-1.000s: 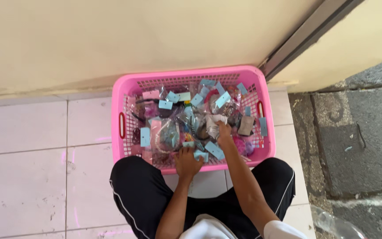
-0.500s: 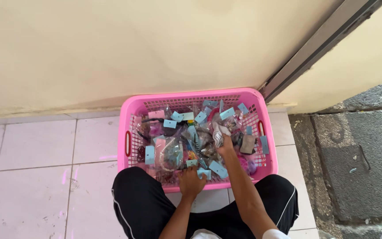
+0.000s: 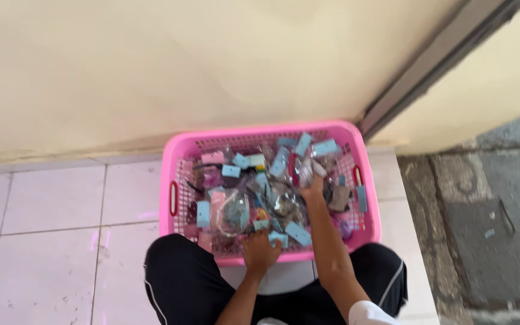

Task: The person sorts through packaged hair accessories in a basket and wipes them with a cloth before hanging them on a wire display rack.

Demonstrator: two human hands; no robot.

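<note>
Nearest you, at 6 o'clock, your knees in black trousers point(image 3: 182, 283) frame the pink basket's point(image 3: 173, 180) near rim. Your left hand point(image 3: 259, 253) rests on that rim, fingers curled over the small packets point(image 3: 236, 210) there; whether they grip one, you cannot tell. Further in, toward 12 o'clock, your right hand point(image 3: 313, 188) reaches into the heap, fingers closed around a clear packet point(image 3: 305, 171). The basket sits on the white tiled floor point(image 3: 49, 241), against the cream wall point(image 3: 212, 66).

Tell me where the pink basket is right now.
In the head view the pink basket sits centre frame on the white tile floor, pushed against the cream wall. Both hands, left hand and right hand, reach into its packets.
</note>
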